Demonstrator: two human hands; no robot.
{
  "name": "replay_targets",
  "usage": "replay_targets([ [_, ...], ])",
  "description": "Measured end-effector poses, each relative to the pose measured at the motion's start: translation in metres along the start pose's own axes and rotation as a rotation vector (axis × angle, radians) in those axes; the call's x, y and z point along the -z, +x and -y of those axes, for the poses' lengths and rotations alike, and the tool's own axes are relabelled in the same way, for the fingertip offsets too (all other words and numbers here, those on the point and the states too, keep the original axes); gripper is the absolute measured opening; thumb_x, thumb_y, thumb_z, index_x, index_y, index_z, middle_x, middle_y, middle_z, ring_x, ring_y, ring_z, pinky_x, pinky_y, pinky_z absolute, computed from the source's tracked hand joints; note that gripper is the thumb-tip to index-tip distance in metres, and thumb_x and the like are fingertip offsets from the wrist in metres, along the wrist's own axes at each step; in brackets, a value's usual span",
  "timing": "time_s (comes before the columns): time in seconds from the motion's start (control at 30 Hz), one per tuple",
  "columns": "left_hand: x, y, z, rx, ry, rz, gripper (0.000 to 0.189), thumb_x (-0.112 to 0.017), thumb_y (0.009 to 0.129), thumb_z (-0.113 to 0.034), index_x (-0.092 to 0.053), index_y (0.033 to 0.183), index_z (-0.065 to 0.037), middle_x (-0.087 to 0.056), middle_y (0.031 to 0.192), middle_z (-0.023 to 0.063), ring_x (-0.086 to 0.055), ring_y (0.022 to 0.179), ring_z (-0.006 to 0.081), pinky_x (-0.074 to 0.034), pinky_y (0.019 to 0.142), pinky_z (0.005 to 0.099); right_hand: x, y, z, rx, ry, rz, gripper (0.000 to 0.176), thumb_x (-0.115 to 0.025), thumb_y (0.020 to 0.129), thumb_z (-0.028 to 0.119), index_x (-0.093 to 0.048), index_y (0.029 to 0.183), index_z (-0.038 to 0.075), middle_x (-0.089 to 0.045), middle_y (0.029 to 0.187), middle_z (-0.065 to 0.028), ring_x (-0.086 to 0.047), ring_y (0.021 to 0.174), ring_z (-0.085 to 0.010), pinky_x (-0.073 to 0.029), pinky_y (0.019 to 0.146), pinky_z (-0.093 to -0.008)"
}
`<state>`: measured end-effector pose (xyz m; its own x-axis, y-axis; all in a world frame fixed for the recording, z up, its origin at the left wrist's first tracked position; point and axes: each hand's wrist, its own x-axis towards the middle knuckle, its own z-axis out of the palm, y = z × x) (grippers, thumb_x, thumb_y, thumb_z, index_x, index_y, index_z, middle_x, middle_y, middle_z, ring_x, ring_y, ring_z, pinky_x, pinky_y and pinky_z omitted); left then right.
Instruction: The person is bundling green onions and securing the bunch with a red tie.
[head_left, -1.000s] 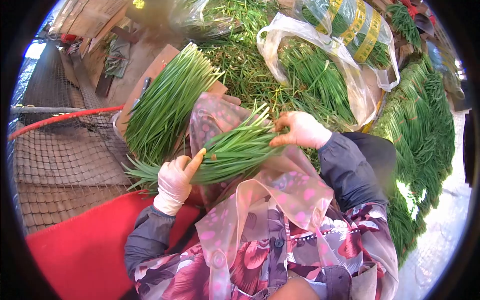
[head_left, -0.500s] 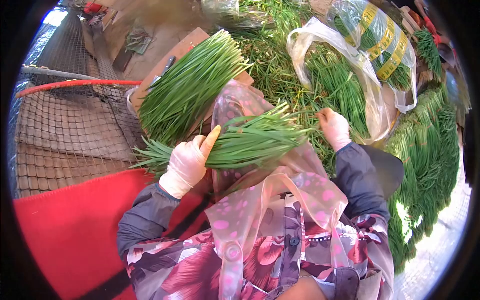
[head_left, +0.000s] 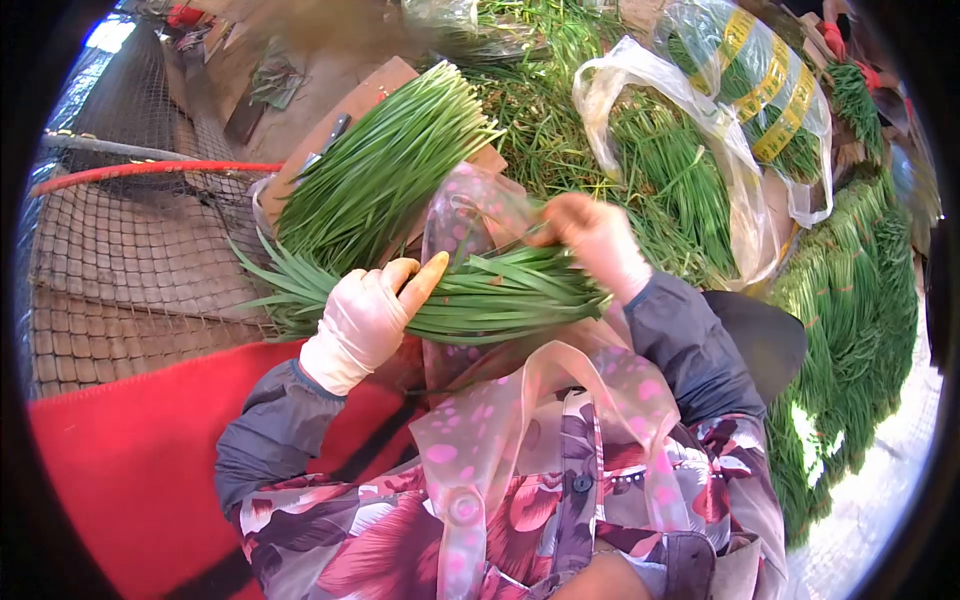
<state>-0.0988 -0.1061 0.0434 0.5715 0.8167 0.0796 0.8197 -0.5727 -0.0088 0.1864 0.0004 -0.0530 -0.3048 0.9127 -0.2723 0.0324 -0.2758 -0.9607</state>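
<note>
Item: chive bunch (head_left: pixel 490 295), lying across my lap over the far edge of my spotted plastic apron (head_left: pixel 560 400). The long axis runs side to side, leaf tips fanning to my left and stem ends to my right. My gloved left hand (head_left: pixel 362 322) is clamped round it, forefinger out. My right hand (head_left: pixel 597 240) has its fingers bent onto the stem end; I cannot tell the grip.

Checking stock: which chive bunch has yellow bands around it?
The bagged bunch at top right; the held bunch and board bunch have none.
</note>
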Motion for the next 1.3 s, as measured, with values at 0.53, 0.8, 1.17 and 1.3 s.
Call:
replay_targets([
  [0.53,0.007,0.001,-0.006,0.043,0.037,0.064,0.07,-0.061,0.06,0.003,-0.054,0.128,-0.011,-0.06,0.111,0.0109,-0.061,0.074,0.0256,-0.049,0.063,0.0349,-0.029,-0.035,0.018,0.091,-0.204,0.164,0.018,-0.067,0.083,0.02,-0.067,0.083,0.002,-0.067,0.079,-0.0061,-0.065,0.074,-0.0189,-0.05,0.071,-0.0328],
  [0.8,-0.022,-0.031,0.003,0.188,-0.152,-0.007,0.071,-0.061,0.062,0.003,-0.052,0.13,-0.013,-0.062,0.105,0.0102,-0.061,0.072,0.0277,-0.05,0.063,0.0365,0.146,-0.014,-0.044,-0.236,0.216,-0.155,0.037,-0.062,0.09,0.027,-0.059,0.118,0.004,-0.063,0.073,-0.0019,-0.042,0.043,-0.0035,-0.034,0.04,-0.0194],
  [1.17,-0.004,-0.014,-0.002,0.023,-0.218,-0.044,0.07,-0.062,0.06,0.003,-0.054,0.128,-0.01,-0.063,0.102,0.0092,-0.061,0.075,0.0288,-0.047,0.063,0.0369,0.018,0.037,0.006,0.212,-0.696,0.774,0.075,-0.065,0.077,0.056,-0.05,0.133,0.009,-0.058,0.122,-0.0211,-0.051,0.119,-0.03,-0.039,0.1,-0.0377],
  [1.3,-0.014,-0.029,0.005,0.242,-0.551,0.046,0.068,-0.068,0.065,0.003,-0.052,0.13,-0.009,-0.066,0.102,0.0133,-0.066,0.088,0.0298,-0.051,0.077,0.0335,0.035,0.011,-0.012,-0.174,-0.538,1.03,0.078,-0.051,0.085,0.066,-0.056,0.123,-0.002,-0.064,0.112,-0.014,-0.059,0.103,-0.0222,-0.044,0.092,-0.035],
])
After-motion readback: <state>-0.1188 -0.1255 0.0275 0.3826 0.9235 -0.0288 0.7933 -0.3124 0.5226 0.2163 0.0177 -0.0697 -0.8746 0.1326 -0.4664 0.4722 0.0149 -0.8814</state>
